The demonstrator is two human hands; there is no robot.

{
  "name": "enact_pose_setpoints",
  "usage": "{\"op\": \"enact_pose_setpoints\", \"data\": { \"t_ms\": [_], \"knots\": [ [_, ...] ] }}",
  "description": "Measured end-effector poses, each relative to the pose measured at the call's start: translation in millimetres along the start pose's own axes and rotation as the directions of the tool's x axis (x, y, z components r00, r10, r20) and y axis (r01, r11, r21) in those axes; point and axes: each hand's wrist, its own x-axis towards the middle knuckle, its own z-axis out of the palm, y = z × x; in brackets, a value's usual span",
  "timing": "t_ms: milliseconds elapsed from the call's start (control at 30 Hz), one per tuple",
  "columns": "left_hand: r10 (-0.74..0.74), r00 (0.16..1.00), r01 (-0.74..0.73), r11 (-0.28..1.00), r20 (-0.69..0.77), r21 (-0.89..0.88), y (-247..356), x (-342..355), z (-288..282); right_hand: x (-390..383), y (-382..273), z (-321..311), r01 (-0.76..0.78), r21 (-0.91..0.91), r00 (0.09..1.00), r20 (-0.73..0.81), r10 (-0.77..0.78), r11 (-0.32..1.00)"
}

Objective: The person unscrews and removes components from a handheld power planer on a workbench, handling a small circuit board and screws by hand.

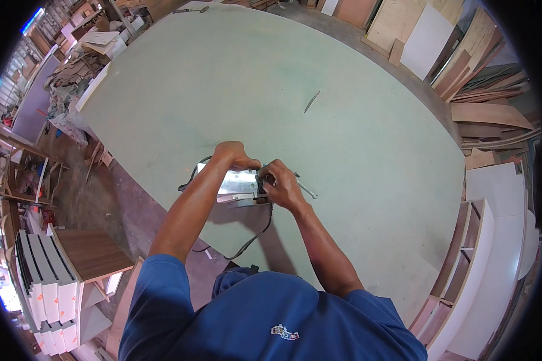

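Note:
A power tool with a flat silvery metal plate, which looks like an electric hand planer (238, 182), lies on the pale green table (355, 156) in front of me. My left hand (238, 155) is closed over the tool's far side, thumb toward the right. At the tool's right end, the bent fingers of my right hand (277, 182) are pinched together against it; whatever they grip is too small to make out. A metal wrench (307, 189) shows just past my right hand, partly covered by it. The black power cord (256, 237) curves from the tool toward the table's near edge.
Farther off on the table lies a thin dark strip (311, 101), and a hand tool (191, 9) rests at the far edge. Wood boards (427, 39) lean at the far right. White cabinet frames (464, 259) stand right, stacked panels (48, 271) at the left.

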Motion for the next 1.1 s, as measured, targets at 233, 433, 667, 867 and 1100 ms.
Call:
{"op": "enact_pose_setpoints", "data": {
  "t_ms": [233,433,667,867,1100],
  "knots": [
    [-0.018,1.000,0.018,1.000,0.017,-0.024,0.8,-3.3,-4.1,10.0,31.8,-5.6,-0.442,0.820,0.814,0.197,0.546,0.363],
    [-0.051,0.999,0.051,0.998,0.013,-0.034,1.7,6.3,2.3,19.6,30.7,7.7,-0.352,0.234,0.936,0.067,0.346,0.906],
    [-0.022,0.999,0.022,1.000,-0.045,-0.011,0.1,6.2,5.0,21.8,15.8,-1.1,-0.133,-0.124,0.987,0.073,0.142,0.983],
    [-0.012,1.000,0.013,1.000,-0.026,0.009,0.6,7.0,4.3,31.9,14.1,-6.6,-0.183,-0.021,0.966,0.183,0.183,0.983],
    [0.001,0.999,-0.002,1.000,-0.032,-0.029,-1.2,7.0,6.9,32.9,21.7,-3.7,-0.135,-0.044,0.982,0.130,0.139,0.990]
  ]
}}
